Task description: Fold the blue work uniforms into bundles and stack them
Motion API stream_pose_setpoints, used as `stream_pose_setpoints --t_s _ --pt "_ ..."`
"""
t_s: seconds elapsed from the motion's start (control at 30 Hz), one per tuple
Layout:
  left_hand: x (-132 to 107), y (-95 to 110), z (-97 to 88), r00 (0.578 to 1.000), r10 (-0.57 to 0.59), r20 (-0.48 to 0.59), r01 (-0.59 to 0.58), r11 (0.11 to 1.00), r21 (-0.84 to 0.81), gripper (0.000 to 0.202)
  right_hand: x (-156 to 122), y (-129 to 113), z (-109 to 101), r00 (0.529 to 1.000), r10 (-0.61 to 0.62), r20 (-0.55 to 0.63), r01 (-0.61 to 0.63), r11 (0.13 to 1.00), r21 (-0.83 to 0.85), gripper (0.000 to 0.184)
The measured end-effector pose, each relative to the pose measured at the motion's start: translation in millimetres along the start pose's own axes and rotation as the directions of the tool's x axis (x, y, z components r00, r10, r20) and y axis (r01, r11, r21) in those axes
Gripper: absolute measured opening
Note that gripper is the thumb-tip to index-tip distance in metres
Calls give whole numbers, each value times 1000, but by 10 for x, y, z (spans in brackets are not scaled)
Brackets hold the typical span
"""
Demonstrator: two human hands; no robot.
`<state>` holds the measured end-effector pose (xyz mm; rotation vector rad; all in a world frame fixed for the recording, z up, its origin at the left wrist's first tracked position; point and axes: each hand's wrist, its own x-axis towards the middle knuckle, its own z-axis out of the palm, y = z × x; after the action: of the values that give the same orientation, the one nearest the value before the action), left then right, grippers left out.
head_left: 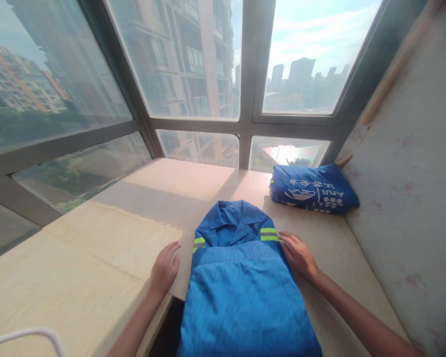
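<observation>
A blue work jacket (241,292) with yellow-green and grey reflective bands lies in front of me, collar toward the window. Its sides are folded in, and its lower part runs out of view at the bottom. My right hand (297,254) rests against the jacket's right edge by the reflective band, fingers stretched out. On the other side, my left hand (165,267) lies on the wooden surface (96,258), a little apart from the jacket's left edge. Its fingers are extended and hold nothing.
A folded blue garment (312,187) with white printing sits at the back right, close to the patterned wall (405,198). Windows with grey frames (247,99) enclose the back and left. A white curved bar (29,333) shows at lower left. The surface's front edge has a dark gap below.
</observation>
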<state>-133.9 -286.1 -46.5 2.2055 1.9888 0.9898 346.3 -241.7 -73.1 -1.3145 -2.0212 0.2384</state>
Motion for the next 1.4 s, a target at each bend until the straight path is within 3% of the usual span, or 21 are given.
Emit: stream_pose_setpoints --t_s 0.1,0.17,0.3,0.4,0.5,0.57,0.7,0.8,0.93,1.17,1.33,1.4 --pt "155 327 -51 1000 12 -5 -12 1000 -26 34 267 -303 48 1000 -13 28 12 1000 24 33" --pt "281 628 24 992 57 111 -51 997 -58 34 523 -566 172 989 9 145 -2 999 -47 33" --pt "511 1094 328 898 120 423 -115 993 -37 31 923 -952 452 929 124 348 -47 974 -222 31" --pt "701 1246 589 837 205 507 -169 979 -117 31 1008 -1015 598 948 121 295 -101 992 -82 34" --pt "880 1286 825 858 129 498 -54 985 -162 39 933 -968 702 973 98 208 -116 990 75 36" --pt "953 1280 952 859 77 506 11 985 -169 46 857 -940 749 972 50 229 -75 992 105 35" --pt "959 1234 1107 863 148 482 -43 974 -221 59 801 -992 770 947 -73 312 57 997 60 35" --pt "913 1193 1146 885 154 439 -41 966 -256 59 836 -1078 744 930 -107 352 119 993 -15 36" --pt "879 1172 1171 912 151 380 -34 954 -297 55 867 -1132 732 921 -55 385 116 983 -139 39" --pt "859 1177 1191 956 158 248 -100 968 -232 52 897 -1158 790 891 -51 451 174 956 -235 44" --pt "823 1183 1152 960 200 196 -173 974 -145 45 909 -1174 793 887 -53 459 185 951 -247 48" --pt "812 1202 1141 943 239 230 -222 970 -98 43 907 -1152 797 885 -62 462 184 957 -224 51"
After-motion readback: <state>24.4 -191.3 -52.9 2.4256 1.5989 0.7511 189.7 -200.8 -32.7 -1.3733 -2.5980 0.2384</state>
